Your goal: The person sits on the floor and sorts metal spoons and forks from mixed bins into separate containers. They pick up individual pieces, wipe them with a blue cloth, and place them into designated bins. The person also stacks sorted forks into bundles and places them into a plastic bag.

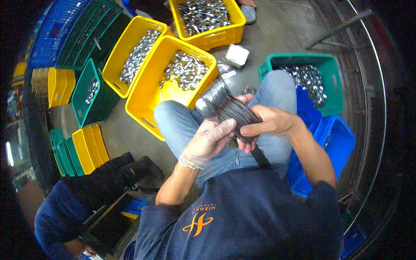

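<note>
Between my hands, above my lap, is a thick stack of nested metal cutlery, probably spoons, with dark ridged handles towards me and shiny ends pointing away. My left hand, in a clear thin glove, holds the stack's left side near the lower end. My right hand, with no glove visible, grips the right side, its thumb across the handles. A shiny rounded metal piece shows just left of the stack; what it belongs to is unclear. Beyond my knee stands a yellow crate with loose metal cutlery inside.
More yellow crates of cutlery stand ahead. A green crate with metal pieces and a blue crate are on the right. A white block-shaped thing lies on the floor. Another person is at lower left.
</note>
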Available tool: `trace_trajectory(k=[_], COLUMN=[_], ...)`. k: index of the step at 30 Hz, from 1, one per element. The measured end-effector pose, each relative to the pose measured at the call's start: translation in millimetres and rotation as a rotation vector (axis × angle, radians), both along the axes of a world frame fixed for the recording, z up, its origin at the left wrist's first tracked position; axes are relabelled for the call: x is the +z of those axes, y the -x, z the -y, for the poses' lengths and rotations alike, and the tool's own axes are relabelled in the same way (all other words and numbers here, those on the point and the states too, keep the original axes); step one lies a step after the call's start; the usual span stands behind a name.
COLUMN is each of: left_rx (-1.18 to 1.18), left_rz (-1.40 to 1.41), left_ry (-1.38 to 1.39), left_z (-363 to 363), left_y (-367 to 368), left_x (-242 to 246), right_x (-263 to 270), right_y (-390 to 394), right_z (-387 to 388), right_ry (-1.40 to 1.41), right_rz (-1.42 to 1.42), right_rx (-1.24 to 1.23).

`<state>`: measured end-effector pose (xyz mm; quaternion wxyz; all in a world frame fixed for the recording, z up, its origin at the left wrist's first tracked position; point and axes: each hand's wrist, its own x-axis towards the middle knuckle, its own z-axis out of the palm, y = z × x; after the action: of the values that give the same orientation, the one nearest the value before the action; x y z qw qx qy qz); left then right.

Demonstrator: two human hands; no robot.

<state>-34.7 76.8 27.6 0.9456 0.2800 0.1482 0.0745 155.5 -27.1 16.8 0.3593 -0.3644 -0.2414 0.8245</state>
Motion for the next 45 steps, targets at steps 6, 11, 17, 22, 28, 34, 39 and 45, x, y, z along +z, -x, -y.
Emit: trace_trajectory(k=[6,11,17,22,28,34,39,45], left_rx=[0.044,0.453,0.299,0.286,-0.332,-0.254,-0.342,0.090], left_rz=[-0.150,-0.576,-0.461,-0.326,-0.680,-0.930,-0.961,-0.785], left_ry=[-0.088,-0.978,-0.561,-0.304,-0.975,-1.723,-1.853,-1.510], left_z=[-43,-119,-105,-100,-116,-105,-116,-99], left_y=[4,11,-45,-94,-126,-156,-167,-159], left_x=[-42,-69,-87,-113,-301,-501,-526,-439], right_x=[-37,-78,-103,-114,-109,-93,-91,-102], right_y=[11,21,20,-7,-40,-74,-85,-75], right_z=[-50,-70,-83,-75,-67,-62,-63,-66], right_ry=[-0.161,-0.035,-0.105,0.096,0.275,0.341,0.355,0.327], right_rz=[0.025,0.144,0.143,0.024,0.064,0.109,0.045,0.018], right_rx=[-0.049,-0.272,-0.268,-0.354,-0.694,-1.046,-1.023,-1.083])
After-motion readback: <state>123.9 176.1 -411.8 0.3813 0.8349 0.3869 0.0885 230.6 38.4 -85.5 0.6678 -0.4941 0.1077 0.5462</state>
